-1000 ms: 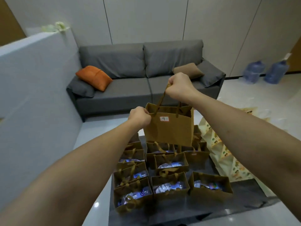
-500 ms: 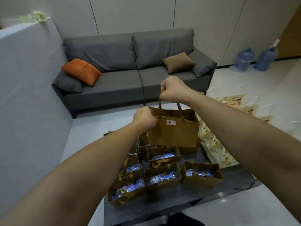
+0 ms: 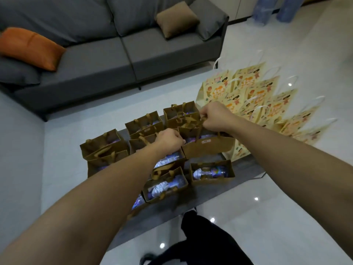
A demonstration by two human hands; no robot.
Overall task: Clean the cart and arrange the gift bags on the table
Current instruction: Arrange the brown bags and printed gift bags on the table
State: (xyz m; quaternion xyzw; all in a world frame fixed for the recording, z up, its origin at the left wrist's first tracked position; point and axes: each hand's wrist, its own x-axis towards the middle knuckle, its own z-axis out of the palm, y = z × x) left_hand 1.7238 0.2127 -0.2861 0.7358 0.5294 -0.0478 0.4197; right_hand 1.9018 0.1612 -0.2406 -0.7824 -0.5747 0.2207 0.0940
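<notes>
A brown paper gift bag (image 3: pixel 208 149) with a small white label sits low among the other bags on the dark table (image 3: pixel 191 203). My right hand (image 3: pixel 214 116) is closed on its ribbon handles above the bag. My left hand (image 3: pixel 169 139) pinches the bag's left top edge. Several more brown gift bags (image 3: pixel 166 185) stand in rows on the table, some showing shiny wrapped items inside.
Cream cartoon-printed bags (image 3: pixel 256 98) with white handles fan out at the table's right. A grey sofa (image 3: pixel 118 54) with an orange cushion (image 3: pixel 30 47) stands beyond. Two water jugs (image 3: pixel 261 10) are at the far right. My dark trouser leg (image 3: pixel 206 240) is below the table edge.
Both hands have lowered the labelled bag from chest height down into the group on the table. My view has tilted downward.
</notes>
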